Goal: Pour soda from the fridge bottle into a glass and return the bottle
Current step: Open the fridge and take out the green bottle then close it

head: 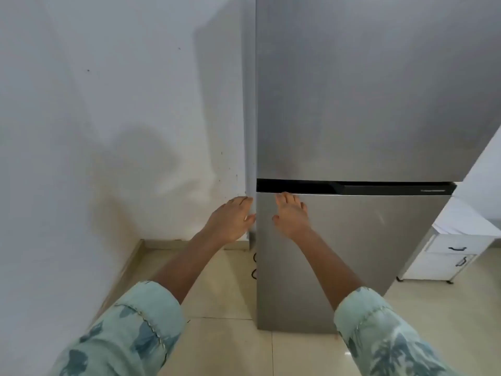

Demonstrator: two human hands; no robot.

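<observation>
A tall silver fridge (366,104) fills the right half of the head view, both of its doors closed. A black handle strip (352,187) runs between the upper door and the lower door (339,240). My left hand (231,219) lies with straight fingers at the lower door's left edge, near its top corner. My right hand (291,214) rests flat on the lower door's front, fingertips just under the black strip. Neither hand holds anything. No bottle and no glass are in view.
A white wall (108,118) stands close on the left, meeting the fridge's side. A white cabinet (450,256) with dark handles stands to the right of the fridge. Beige floor tiles (225,294) lie below, and a dark cable (254,267) hangs by the fridge's left edge.
</observation>
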